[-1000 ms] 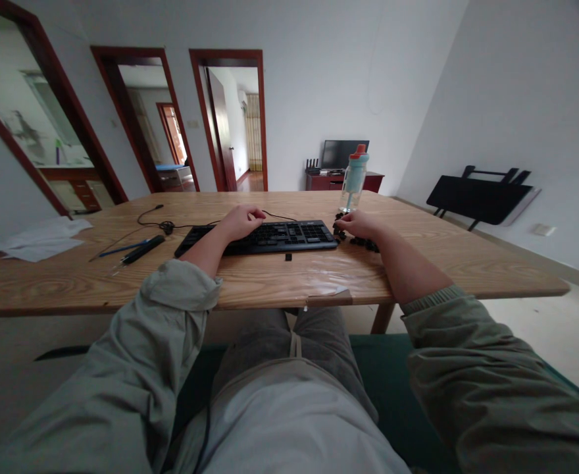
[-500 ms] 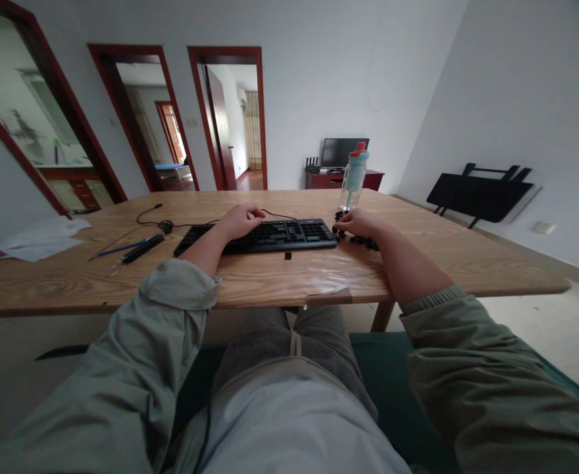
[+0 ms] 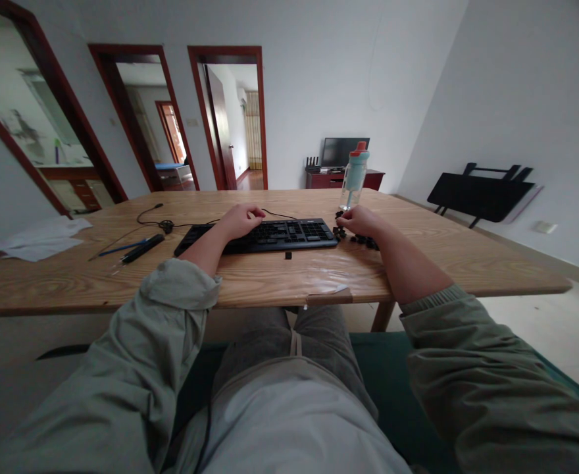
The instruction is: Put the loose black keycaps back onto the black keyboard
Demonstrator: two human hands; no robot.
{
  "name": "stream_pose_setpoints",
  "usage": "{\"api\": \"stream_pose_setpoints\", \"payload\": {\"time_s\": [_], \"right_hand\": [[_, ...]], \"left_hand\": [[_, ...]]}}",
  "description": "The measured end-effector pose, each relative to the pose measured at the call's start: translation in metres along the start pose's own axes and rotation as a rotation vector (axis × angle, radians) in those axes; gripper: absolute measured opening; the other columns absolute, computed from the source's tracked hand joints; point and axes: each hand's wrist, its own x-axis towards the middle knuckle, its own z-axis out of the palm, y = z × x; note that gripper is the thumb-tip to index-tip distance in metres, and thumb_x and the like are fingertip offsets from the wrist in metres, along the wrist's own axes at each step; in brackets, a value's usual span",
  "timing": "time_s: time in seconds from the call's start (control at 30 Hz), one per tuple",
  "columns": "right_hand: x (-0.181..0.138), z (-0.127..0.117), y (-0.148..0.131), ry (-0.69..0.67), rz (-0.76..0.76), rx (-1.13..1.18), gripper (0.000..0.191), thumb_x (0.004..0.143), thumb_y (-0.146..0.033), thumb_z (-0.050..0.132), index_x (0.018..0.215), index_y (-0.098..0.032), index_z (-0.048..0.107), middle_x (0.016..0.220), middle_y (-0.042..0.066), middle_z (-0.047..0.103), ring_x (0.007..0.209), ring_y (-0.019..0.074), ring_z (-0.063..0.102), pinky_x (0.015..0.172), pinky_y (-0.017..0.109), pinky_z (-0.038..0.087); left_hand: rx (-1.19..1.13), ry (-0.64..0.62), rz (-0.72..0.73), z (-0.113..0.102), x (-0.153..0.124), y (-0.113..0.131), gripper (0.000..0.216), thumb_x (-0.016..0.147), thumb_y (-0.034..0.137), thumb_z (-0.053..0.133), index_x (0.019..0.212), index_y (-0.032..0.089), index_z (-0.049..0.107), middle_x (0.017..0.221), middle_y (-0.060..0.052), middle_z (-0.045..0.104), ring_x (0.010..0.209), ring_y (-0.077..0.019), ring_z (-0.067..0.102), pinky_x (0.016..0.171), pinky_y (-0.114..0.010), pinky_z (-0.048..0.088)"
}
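Note:
A black keyboard (image 3: pixel 289 235) lies on the wooden table in front of me. My left hand (image 3: pixel 241 220) rests over its middle-left part, fingers curled down and closed; whatever they hold, if anything, is hidden. To the right of the keyboard is a loose heap of small black keycaps (image 3: pixel 363 241). My right hand (image 3: pixel 361 222) is at this heap, thumb and fingertips pinched together on what looks like a keycap, mostly covered by the fingers. One single keycap (image 3: pixel 288 255) lies apart, just in front of the keyboard.
A clear bottle with a red and teal top (image 3: pixel 354 176) stands behind the keycaps. On the left lie a black-handled tool (image 3: pixel 143 249), a blue pen-like stick (image 3: pixel 122 247), a coiled cable (image 3: pixel 165 226) and white paper (image 3: pixel 45 238). Torn tape (image 3: pixel 329 296) marks the table's front edge.
My right hand has shifted slightly up and away within the keycap heap, uncovering some keycaps near the keyboard's right end. My left hand and the keyboard have stayed put.

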Motion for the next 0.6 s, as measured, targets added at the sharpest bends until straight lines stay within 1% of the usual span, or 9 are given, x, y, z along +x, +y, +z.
{"api": "stream_pose_setpoints", "payload": {"time_s": [0.1,0.23,0.3,0.33,0.47,0.53,0.6], "right_hand": [[0.001,0.001,0.002,0.003,-0.006,-0.002,0.03,0.088,-0.037,0.058,0.078,-0.014,0.074,0.069,0.006,0.069,0.062,0.0168,0.058,0.058,0.026,0.039],[0.005,0.005,0.009,0.084,0.05,-0.006,0.027,0.088,-0.028,0.058,0.1,-0.014,0.078,0.09,0.01,0.077,0.076,0.0195,0.066,0.067,0.025,0.046],[0.008,0.008,0.013,0.077,0.059,-0.019,0.031,0.086,-0.02,0.058,0.11,-0.016,0.077,0.102,0.009,0.077,0.083,0.0199,0.068,0.074,0.025,0.049],[0.01,0.01,0.015,0.048,0.057,-0.028,0.034,0.085,-0.017,0.059,0.113,-0.018,0.077,0.105,0.008,0.077,0.085,0.0198,0.068,0.076,0.025,0.049],[0.015,0.015,0.021,-0.078,0.059,-0.076,0.044,0.079,-0.008,0.06,0.118,-0.021,0.075,0.108,0.006,0.076,0.086,0.02,0.068,0.076,0.025,0.05],[0.016,0.015,0.022,-0.084,0.058,-0.093,0.042,0.078,-0.01,0.063,0.116,-0.022,0.076,0.107,0.006,0.076,0.088,0.0204,0.068,0.076,0.025,0.05],[0.017,0.015,0.022,-0.074,0.065,-0.096,0.035,0.079,-0.015,0.066,0.111,-0.021,0.077,0.104,0.006,0.076,0.087,0.0204,0.067,0.075,0.026,0.05]], "left_hand": [[-0.001,0.007,-0.001,0.0,0.0,0.0,0.031,0.078,0.032,0.059,0.097,0.015,0.075,0.087,-0.007,0.073,0.071,-0.0182,0.06,0.066,-0.028,0.047],[0.007,0.003,0.009,0.0,0.0,0.0,0.031,0.078,0.033,0.059,0.097,0.015,0.075,0.087,-0.007,0.073,0.072,-0.0183,0.06,0.068,-0.028,0.048],[0.01,0.0,0.015,0.0,0.0,0.0,0.031,0.078,0.032,0.058,0.097,0.014,0.075,0.087,-0.007,0.073,0.072,-0.0181,0.06,0.068,-0.028,0.048],[0.011,-0.001,0.015,0.0,0.0,-0.001,0.031,0.078,0.032,0.059,0.097,0.014,0.075,0.087,-0.007,0.073,0.072,-0.018,0.06,0.068,-0.028,0.048],[0.011,0.003,0.005,0.0,0.001,-0.002,0.031,0.079,0.033,0.059,0.098,0.015,0.075,0.086,-0.007,0.073,0.072,-0.0177,0.06,0.068,-0.028,0.048],[0.009,0.003,0.004,0.001,0.0,-0.002,0.03,0.079,0.033,0.059,0.098,0.015,0.075,0.088,-0.006,0.073,0.072,-0.0176,0.06,0.068,-0.028,0.048],[0.007,0.003,0.009,0.001,0.0,-0.001,0.03,0.079,0.032,0.059,0.098,0.015,0.075,0.089,-0.007,0.073,0.072,-0.0174,0.06,0.069,-0.028,0.048]]}}
